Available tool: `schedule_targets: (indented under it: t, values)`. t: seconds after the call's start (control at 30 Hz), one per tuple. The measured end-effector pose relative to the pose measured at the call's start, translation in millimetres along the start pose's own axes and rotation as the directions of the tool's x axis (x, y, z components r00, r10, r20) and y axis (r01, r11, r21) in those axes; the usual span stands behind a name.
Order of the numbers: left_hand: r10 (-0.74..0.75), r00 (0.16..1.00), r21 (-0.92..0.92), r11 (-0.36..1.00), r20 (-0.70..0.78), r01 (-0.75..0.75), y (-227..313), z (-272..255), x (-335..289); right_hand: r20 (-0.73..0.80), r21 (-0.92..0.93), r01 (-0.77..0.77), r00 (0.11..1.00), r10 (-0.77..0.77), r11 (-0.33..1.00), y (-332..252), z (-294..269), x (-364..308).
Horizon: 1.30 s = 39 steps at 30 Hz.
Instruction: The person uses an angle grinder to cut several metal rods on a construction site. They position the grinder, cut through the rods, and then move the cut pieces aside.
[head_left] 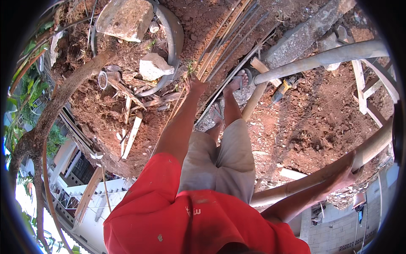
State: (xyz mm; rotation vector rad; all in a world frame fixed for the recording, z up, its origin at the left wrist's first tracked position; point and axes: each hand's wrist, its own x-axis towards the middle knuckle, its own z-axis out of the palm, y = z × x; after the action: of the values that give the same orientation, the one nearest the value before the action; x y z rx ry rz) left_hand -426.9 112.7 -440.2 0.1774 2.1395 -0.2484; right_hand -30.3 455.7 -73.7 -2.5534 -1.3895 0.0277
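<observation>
My left hand [197,86] is closed round a bundle of long thin rods [222,36], some rusty brown and some grey. The rods run away from me over the reddish soil and pass behind the hand toward my left side. Out to the right, my right hand [344,174] is closed on a thick bamboo pole [304,186] that slants up past my hip. Part of its grip is hidden behind the pole. My feet in sandals [241,79] stand on a narrow grey slab, beside a long thin strip [230,76].
At the upper left, a large stone [124,20] and a whitish rock [154,67] lie by a round grey tub [176,36]. A tree branch [55,99] crosses the left. A second pole [325,56], a concrete beam [302,36] and a yellow-handled tool [282,89] lie right of my feet.
</observation>
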Motion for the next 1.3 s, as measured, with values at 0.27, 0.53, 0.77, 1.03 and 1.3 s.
schedule_targets:
  t: [0.27, 0.53, 0.77, 1.03, 1.3]
  values:
    - [-0.037, 0.999, -0.052, 0.998, 0.030, 0.038, -34.9, 31.0, 117.4, 0.348, 0.850, -0.031, 0.783, -0.516, 0.526, -13.9, 165.6, -134.8]
    - [0.039, 0.999, -0.115, 0.993, -0.013, -0.041, 5.6, 28.7, 147.1, 0.963, 0.264, -0.588, 0.205, -0.175, 0.765, 80.7, 503.7, -316.2]
    - [0.082, 0.957, -0.152, 0.988, 0.278, -0.041, -66.0, 48.7, 207.4, 0.948, 0.233, -0.675, -0.002, -0.317, 0.700, 27.5, 539.0, -376.3]
    - [0.037, 0.966, 0.027, 0.999, 0.258, -0.045, 3.8, 65.6, 102.5, 0.992, 0.127, -0.554, 0.064, -0.110, 0.823, 20.2, 524.6, -404.7]
    - [0.251, 0.967, -0.117, 0.960, -0.045, -0.254, 16.3, 104.2, 86.1, 0.972, 0.176, -0.466, -0.059, -0.229, 0.867, 2.5, 491.0, -371.5]
